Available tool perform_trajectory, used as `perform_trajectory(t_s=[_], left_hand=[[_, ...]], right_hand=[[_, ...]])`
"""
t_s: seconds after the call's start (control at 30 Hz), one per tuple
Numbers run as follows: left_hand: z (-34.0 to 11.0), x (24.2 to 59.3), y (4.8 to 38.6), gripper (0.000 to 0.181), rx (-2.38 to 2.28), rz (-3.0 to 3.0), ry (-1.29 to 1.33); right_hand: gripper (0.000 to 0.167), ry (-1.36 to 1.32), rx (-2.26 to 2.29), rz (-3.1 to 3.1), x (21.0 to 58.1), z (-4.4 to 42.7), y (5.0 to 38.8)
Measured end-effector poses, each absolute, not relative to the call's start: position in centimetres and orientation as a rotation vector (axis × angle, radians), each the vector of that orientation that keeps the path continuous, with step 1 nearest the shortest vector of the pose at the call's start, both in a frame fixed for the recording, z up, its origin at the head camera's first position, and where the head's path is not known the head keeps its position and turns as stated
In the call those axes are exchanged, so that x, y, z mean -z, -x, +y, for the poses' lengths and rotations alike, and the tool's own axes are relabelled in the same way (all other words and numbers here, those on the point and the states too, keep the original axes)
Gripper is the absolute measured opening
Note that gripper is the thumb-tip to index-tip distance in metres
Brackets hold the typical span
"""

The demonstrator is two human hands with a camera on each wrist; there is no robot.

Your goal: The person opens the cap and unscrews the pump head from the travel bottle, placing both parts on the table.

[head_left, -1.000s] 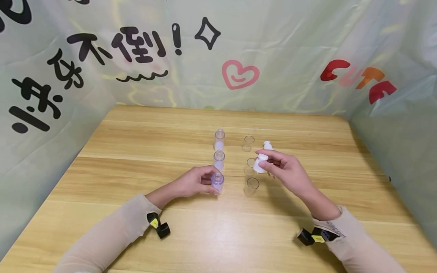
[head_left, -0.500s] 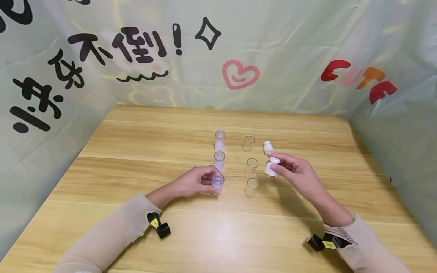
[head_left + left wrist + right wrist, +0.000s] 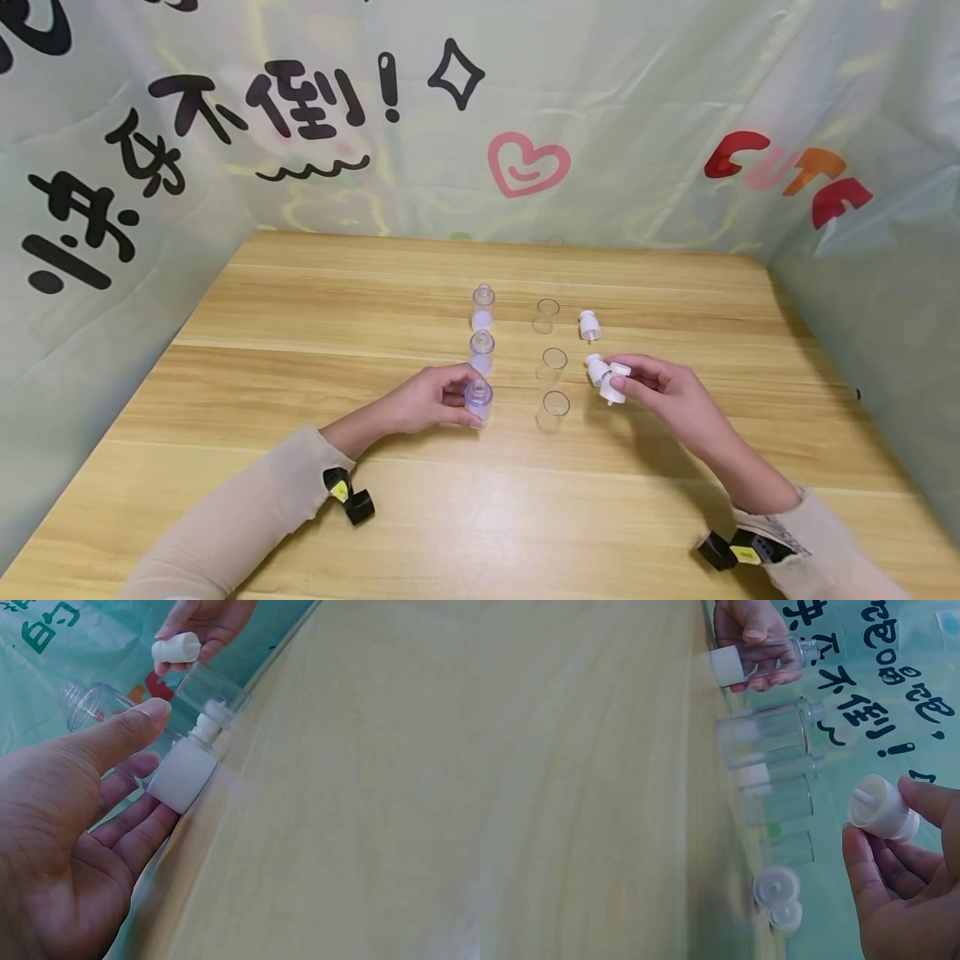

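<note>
My left hand holds the nearest of three small clear bottles, which stands upright with its narrow neck uncapped. In the left wrist view my thumb and fingers curl about the bottle's clear body, close to its white base. My right hand pinches a white pump head between thumb and fingers, above the table. The right wrist view shows the open underside of this pump head, with a short stem inside. Just behind it in the head view is a second white pump head.
Two more clear bottles stand in line behind the held one. To their right is a row of three clear cup-shaped covers, rims up. Farther back lies another white pump head. A printed curtain surrounds the wooden table.
My right hand has moved to the right with the pump head, away from the clear covers, uncovering the pump head behind. My left hand and its bottle stay put.
</note>
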State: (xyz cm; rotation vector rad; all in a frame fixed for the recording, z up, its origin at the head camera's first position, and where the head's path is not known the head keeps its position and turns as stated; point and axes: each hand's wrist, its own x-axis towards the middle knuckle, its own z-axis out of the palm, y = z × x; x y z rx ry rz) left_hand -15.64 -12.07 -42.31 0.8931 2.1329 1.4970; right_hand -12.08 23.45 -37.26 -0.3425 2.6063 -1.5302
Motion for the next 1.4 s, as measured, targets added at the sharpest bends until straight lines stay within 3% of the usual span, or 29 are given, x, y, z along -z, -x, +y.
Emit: perform_trajectory(t_s=[0.4, 1.4], left_hand=[[-12.1, 42.6, 15.7, 0.041, -1.506, 2.131, -0.908], [-12.0, 42.4, 15.6, 0.039, -1.484, 2.148, -0.896]], right_hand=[[0.047, 0.2, 1.44, 2.509, 37.8, 24.8, 11.6], [0.039, 0.259, 1.34, 2.468, 39.7, 25.2, 12.1]])
